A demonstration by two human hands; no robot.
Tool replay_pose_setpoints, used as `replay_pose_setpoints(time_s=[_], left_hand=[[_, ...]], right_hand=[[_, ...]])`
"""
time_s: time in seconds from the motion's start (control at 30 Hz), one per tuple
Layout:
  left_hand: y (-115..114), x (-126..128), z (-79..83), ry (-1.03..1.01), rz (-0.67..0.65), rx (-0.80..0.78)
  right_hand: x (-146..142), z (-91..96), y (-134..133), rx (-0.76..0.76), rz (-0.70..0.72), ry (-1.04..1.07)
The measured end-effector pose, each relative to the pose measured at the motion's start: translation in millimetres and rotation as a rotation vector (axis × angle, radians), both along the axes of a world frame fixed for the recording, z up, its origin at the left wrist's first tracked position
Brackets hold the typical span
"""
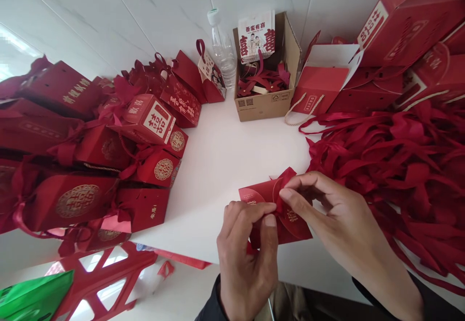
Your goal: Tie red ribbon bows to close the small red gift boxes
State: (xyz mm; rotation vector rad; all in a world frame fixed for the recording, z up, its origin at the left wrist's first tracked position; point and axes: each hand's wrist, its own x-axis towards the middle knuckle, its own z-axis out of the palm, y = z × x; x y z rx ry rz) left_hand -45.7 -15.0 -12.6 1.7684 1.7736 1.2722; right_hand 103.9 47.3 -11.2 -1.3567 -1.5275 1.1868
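Note:
In front of me on the white table point(214, 166) is a small red gift box point(296, 229) with gold print. A dark red ribbon point(287, 178) crosses its top and is gathered in a bow or knot, partly covered by my fingers. My left hand point(249, 251) comes from the near side, thumb and forefinger closed at the ribbon's middle. Across from it, my right hand point(337, 214) pinches a loop of the same ribbon with thumb and forefinger. The box's near left side is hidden behind my left hand.
Red boxes with bows point(78, 200) are stacked at the left. A heap of loose ribbons point(363, 166) lies at the right. Along the wall stand a cardboard box point(261, 112), a plastic bottle point(222, 45) and larger red boxes point(417, 25). A red plastic stool point(119, 277) stands below left.

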Motion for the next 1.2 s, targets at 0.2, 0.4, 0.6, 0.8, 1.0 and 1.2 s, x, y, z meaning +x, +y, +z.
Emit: replay_pose_setpoints(time_s=[0.2, 0.4, 0.6, 0.8, 1.0, 1.2], left_hand=[[2.0, 0.4, 2.4, -0.059, 0.03, -0.062], [8.9, 1.4, 8.8, -0.123, -0.04, -0.14], [11.1, 8.1, 8.0, -0.14, 0.004, -0.123], [11.1, 12.5, 7.5, -0.008, 0.069, -0.013], [11.5, 11.8, 4.9, 0.096, 0.026, 0.086], [-1.3, 0.1, 0.3, 0.072, 0.029, -0.035]], right_hand=[[1.2, -2.9, -1.4, 0.012, -0.07, 0.136], [-2.1, 4.0, -6.6, 0.001, -0.105, 0.306], [0.9, 2.0, -7.3, 0.07, -0.041, 0.222], [7.4, 5.8, -7.6, 0.151, 0.0, -0.092], [2.5, 10.0, -5.7, 0.116, 0.102, -0.154], [7.5, 7.2, -6.4, 0.111, 0.133, -0.134]])
